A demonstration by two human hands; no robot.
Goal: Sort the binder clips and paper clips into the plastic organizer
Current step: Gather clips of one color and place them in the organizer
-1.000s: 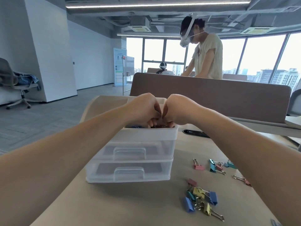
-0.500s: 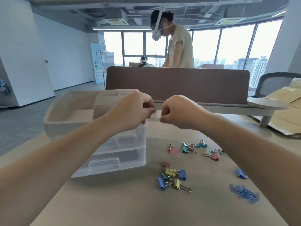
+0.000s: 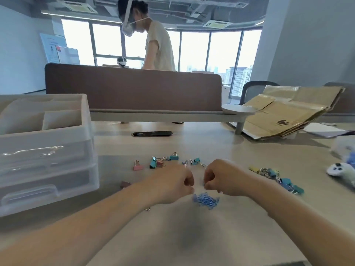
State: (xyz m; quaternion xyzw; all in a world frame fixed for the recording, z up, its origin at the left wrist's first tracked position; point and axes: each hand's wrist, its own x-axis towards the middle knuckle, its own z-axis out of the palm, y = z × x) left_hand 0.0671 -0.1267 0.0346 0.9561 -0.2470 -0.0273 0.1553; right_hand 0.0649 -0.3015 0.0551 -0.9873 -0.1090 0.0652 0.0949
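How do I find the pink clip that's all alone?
Find the big see-through plastic organizer on the left. Right of its drawers runs a row of binder clips. The pink binder clip is the leftmost one, alone, while its neighbours are mostly teal and bunched together.

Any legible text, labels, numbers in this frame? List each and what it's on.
No text can be read.
Cardboard: dark printed mark, too blurred to read.
Poster by the windows: print too small to read.
Board beside it, with a red corner: blurred.
Plastic organizer: no label visible.
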